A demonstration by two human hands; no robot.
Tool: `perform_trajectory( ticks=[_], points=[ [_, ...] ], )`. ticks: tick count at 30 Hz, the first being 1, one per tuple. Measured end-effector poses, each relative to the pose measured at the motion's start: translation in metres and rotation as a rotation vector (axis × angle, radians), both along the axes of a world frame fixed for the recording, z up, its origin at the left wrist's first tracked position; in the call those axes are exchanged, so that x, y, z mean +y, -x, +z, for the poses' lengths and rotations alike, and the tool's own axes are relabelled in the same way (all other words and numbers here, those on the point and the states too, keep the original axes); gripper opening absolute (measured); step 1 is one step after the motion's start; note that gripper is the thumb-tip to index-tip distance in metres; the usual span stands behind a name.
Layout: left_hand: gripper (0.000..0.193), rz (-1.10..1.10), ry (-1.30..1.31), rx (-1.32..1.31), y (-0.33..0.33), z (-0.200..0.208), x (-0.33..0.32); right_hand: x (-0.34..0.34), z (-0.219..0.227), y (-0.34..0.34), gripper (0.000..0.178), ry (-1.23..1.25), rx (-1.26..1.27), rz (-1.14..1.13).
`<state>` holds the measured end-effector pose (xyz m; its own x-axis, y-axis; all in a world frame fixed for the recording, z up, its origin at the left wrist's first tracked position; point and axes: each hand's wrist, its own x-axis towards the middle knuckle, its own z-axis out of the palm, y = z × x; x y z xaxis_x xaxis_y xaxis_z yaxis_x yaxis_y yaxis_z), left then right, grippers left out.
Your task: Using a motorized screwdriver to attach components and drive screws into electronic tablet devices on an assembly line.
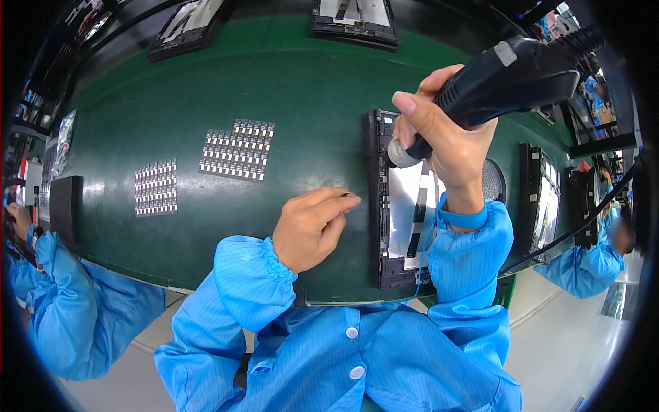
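In my right hand (439,134) is a black corded handheld tool (508,82); its exact kind I cannot tell. A whitish wrap surrounds its lower end, which points down at the upper left side of a black-framed panel assembly (405,220). Whether tip and frame touch is unclear. My left hand (312,223) hovers over the table left of that frame, thumb and fingers pinched together. A tiny dark bit shows at its fingertips, too small to name. Part of the silvery panel is hidden under my right forearm.
Two sheets of small dark-and-white pieces (237,151) (156,187) lie on the green table (302,89). Similar framed assemblies (353,20) (539,199) stand at the back and right. A black block (66,209) sits at left. Other people in blue work on both sides.
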<state>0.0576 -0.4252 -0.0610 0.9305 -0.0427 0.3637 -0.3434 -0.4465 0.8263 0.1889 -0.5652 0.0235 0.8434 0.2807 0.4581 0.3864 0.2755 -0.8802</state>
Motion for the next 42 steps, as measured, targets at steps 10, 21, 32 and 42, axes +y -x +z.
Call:
perform_trajectory(
  ticks=[10, 21, 32, 42],
  points=[
    [0.025, -0.028, -0.054, -0.089, 0.004, 0.007, -0.003, 0.002, -0.001, 0.017, 0.026, 0.156, -0.061, 0.008],
    [0.036, -0.441, -0.522, -0.381, 0.018, 0.01, -0.031, -0.073, 0.039, 0.013, 0.028, -0.282, -0.003, 0.032],
    [0.047, -0.529, -0.574, -0.473, -0.184, 0.018, -0.032, -0.099, 0.003, 0.033, 0.033, -0.059, 0.492, 0.461],
    [0.039, -0.132, -0.677, -0.407, -0.312, 0.007, -0.051, -0.102, -0.023, 0.021, 0.032, -0.054, 0.465, 0.438]
  ],
)
